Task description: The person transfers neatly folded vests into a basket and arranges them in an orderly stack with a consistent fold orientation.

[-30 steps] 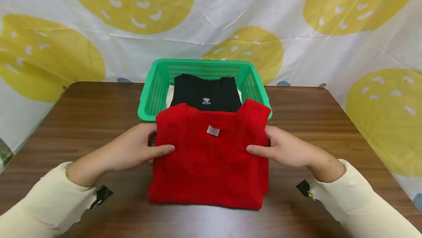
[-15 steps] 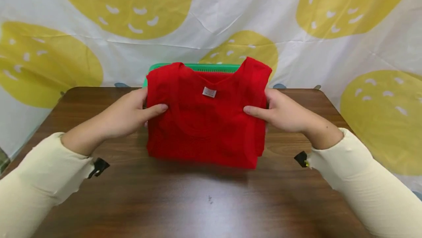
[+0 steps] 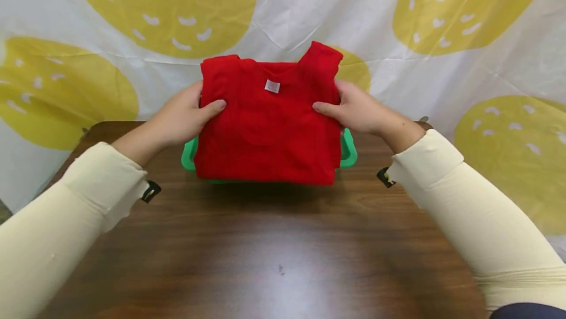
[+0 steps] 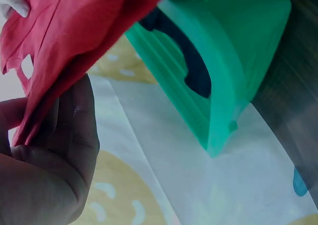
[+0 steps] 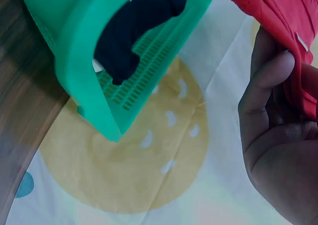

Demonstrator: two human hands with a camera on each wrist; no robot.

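A folded red shirt (image 3: 269, 127) with a white neck label (image 3: 272, 86) is held up between both hands. My left hand (image 3: 179, 115) grips its left side, thumb on the front and fingers behind. On the opposite side my right hand (image 3: 360, 109) grips it the same way. Behind and below the shirt stands a green plastic basket (image 3: 348, 149), mostly hidden by it in the head view. Both wrist views show the shirt above the basket's rim (image 5: 74, 51). Inside the basket lies a folded black garment (image 5: 134, 34), with a bit of white cloth (image 5: 97, 65) beside it.
The basket stands on a brown wooden table (image 3: 274, 240) near its back edge. A white curtain (image 3: 283, 24) with yellow printed shapes hangs right behind the table and along its sides.
Both hands have lifted the red shirt off the table in front and carried it away from the body, up over the basket. The black garment, seen earlier in the head view, is now covered there.
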